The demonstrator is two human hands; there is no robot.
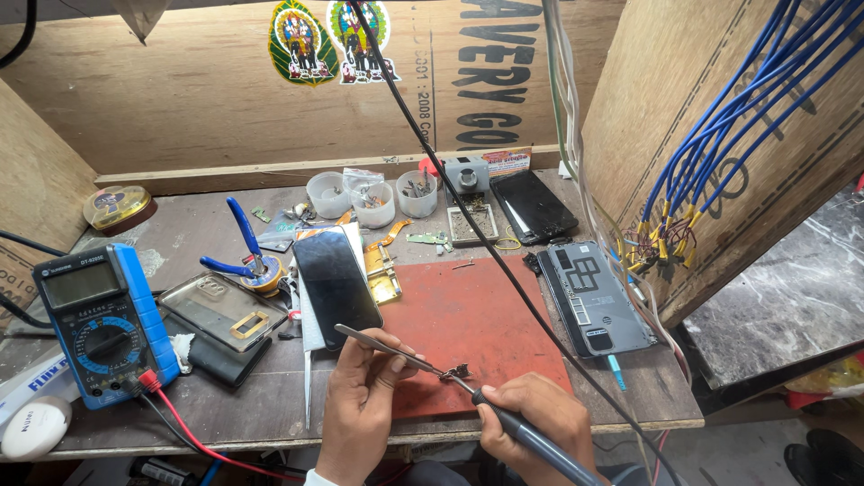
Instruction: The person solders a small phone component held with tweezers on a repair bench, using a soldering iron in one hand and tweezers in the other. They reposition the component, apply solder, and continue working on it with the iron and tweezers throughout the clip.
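The left hand [360,405] pinches a pair of metal tweezers [387,351] between thumb and fingers, and the tweezer tips are closed on a small metal component [459,371] held just above the near edge of the red work mat [477,315]. The right hand [531,418] is wrapped around the dark grip of a soldering iron [522,432], whose tip meets the small component from the lower right, so that the two tools converge on the same point. The red mat lies on the grey wooden bench [216,405], with both hands at its near edge. Just left of the mat lies a dark-screened smartphone [335,286], face up, on a white sheet; beside it sit a transparent phone case [220,310] and blue-handled pliers [243,247]. At the far left stands a blue digital multimeter [99,324], with a red lead [193,432] running from it toward the bench's near edge. To the right of the mat lies an opened phone body [594,297], grey with its inner frame exposed, and behind it a second dark phone [533,205]. Three small translucent cups [373,200] holding small parts stand in a row at the rear of the bench. A black cable [468,216] crosses the view diagonally above the mat, and bundled blue wires [738,108] hang along the plywood panel at right.
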